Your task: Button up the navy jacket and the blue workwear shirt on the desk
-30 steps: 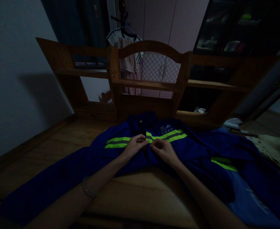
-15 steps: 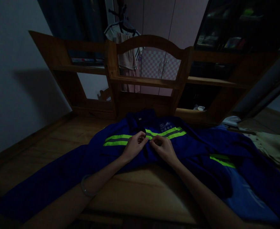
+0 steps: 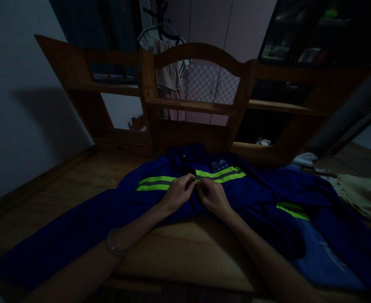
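A dark blue work jacket [image 3: 248, 189] with yellow-green and grey reflective stripes lies spread on the wooden desk, its collar toward the back and its sleeves out to both sides. At the middle of its front, my left hand [image 3: 179, 191] pinches the jacket's front edge, fingers closed. Just beside it, my right hand [image 3: 213, 195] is closed in a pinch on the facing edge of the front. The fingertips of both hands almost meet at the chest stripe. Whether a button or other fastener sits between them is too dark and small to tell.
The wooden desk [image 3: 185, 256] carries a shelf unit [image 3: 198, 110] along its back. Lighter blue fabric [image 3: 326, 261] lies under the jacket at the right. Pale folded cloth [image 3: 358, 193] is farther right. Behind the shelves, clothes hang on a rack [image 3: 169, 63].
Both hands stay pinched at the jacket's front and have drawn slightly closer together. My right hand has turned a little, its fingers more curled. The view has shifted slightly.
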Motion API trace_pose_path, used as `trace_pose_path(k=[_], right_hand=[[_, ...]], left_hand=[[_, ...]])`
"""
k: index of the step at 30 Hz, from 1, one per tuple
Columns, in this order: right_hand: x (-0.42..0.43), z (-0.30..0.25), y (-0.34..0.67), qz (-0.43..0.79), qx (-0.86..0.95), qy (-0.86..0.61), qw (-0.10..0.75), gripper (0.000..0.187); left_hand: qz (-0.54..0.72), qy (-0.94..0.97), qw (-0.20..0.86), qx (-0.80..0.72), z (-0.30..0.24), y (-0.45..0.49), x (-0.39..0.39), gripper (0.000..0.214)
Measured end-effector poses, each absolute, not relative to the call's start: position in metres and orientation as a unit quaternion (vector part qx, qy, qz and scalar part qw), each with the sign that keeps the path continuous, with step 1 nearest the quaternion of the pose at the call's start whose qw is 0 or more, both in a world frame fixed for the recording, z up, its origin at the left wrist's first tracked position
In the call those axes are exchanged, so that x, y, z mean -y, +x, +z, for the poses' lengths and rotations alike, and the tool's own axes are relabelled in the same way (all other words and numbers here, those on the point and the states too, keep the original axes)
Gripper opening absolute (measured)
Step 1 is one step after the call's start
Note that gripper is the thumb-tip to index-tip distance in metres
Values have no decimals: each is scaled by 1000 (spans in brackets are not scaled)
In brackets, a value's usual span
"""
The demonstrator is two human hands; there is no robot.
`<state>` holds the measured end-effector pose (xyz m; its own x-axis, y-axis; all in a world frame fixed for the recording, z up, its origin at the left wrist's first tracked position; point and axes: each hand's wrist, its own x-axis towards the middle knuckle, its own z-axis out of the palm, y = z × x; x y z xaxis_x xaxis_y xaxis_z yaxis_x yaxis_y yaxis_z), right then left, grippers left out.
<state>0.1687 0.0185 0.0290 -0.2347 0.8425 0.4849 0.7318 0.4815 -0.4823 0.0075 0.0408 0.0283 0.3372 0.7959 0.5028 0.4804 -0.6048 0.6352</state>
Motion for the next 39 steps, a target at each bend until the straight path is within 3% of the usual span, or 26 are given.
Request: trace_pose_path(k=[9, 15, 30, 39], right_hand=[[-20, 26, 170, 95, 782, -504, 354, 10], [-20, 23, 168, 78, 787, -515, 330, 15], [-24, 22, 172, 81, 802, -507, 307, 8], [-22, 24, 171, 96, 795, -503, 324, 7]], left_hand=[[414, 774, 216, -429, 28, 9, -40, 11], [389, 706, 371, -462, 20, 3, -47, 32], [372, 676, 428, -471, 19, -5, -55, 33], [343, 707, 396, -476, 17, -4, -55, 33]])
